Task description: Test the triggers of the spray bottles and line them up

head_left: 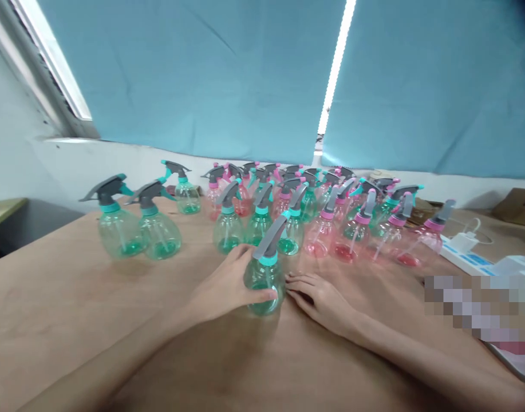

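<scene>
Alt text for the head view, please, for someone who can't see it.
The left hand grips a green spray bottle on a brown table; the right hand lies flat beside it. Behind them stand many green and pink spray bottles.

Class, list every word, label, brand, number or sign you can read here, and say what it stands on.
No text can be read anywhere.
The bottle in the left hand and the other bottles: no labels show.
The power strip: blue marks, too blurred to read.
The pixelled patch at the right: hides whatever lies there.
</scene>
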Action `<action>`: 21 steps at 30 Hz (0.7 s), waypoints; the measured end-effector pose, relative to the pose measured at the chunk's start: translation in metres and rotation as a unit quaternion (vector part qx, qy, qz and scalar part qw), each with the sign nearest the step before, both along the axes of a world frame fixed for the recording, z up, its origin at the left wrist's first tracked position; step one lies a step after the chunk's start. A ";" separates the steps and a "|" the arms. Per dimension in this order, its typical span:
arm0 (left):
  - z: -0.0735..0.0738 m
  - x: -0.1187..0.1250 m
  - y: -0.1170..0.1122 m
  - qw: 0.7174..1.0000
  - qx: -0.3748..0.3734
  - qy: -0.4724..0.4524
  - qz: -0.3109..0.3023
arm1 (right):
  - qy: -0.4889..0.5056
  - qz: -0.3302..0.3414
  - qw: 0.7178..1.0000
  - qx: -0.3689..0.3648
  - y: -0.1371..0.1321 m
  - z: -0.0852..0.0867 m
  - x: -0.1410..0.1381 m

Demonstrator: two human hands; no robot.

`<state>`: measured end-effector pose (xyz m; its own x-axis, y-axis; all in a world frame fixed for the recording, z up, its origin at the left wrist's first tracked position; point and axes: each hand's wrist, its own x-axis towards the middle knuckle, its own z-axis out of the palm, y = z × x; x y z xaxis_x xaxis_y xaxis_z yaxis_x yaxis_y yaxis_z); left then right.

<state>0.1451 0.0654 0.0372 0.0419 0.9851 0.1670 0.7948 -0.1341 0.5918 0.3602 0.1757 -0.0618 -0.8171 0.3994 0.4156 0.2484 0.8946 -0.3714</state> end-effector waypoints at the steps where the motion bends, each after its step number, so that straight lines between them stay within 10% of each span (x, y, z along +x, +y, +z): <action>1: 0.001 -0.009 -0.008 1.000 -0.005 0.019 0.024 | 0.006 0.004 1.000 0.005 -0.002 0.003 -0.007; 12: -0.004 -0.128 -0.049 0.979 0.030 0.021 0.201 | 0.118 -0.072 0.990 -0.021 0.006 0.063 -0.118; 21: 0.012 -0.138 -0.021 0.961 0.043 0.176 0.207 | 0.074 -0.131 0.982 -0.109 0.021 0.073 -0.153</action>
